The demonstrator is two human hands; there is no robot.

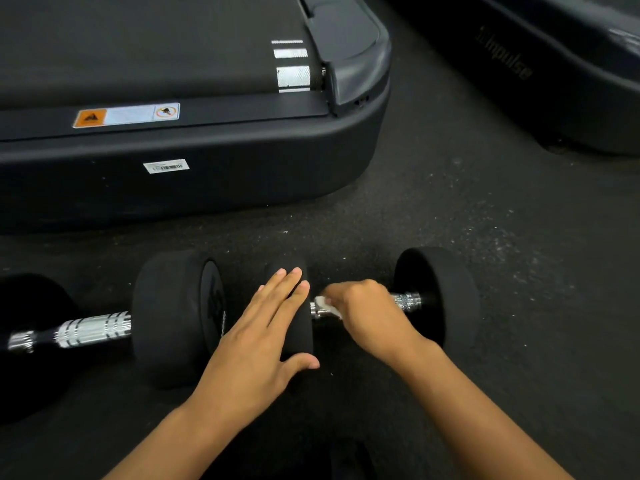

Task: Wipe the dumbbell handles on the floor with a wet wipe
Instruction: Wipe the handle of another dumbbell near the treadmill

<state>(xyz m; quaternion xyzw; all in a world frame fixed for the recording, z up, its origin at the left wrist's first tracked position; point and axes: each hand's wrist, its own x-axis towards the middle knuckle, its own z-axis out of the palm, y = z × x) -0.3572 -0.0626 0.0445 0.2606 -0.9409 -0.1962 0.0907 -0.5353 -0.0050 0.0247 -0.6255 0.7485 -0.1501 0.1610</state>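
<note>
Black rubber-ended dumbbell with chrome knurled handle [405, 301] on dark speckled rubber floor [485, 209], long axis left-right. Right hand [363, 311] curled round handle, fingers pinching white wet wipe [323, 303] against it. Left hand [266, 327] flat, fingers straight, pressing dumbbell's left head. Second matching black dumbbell [173, 317] just left, end to end. Black treadmill base [207, 161] behind.

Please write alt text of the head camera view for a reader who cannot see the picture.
A person's right hand wraps a white wet wipe around the chrome handle of the right dumbbell, while the flat left hand steadies its near weight. A second dumbbell lies to the left, before a treadmill.
</note>
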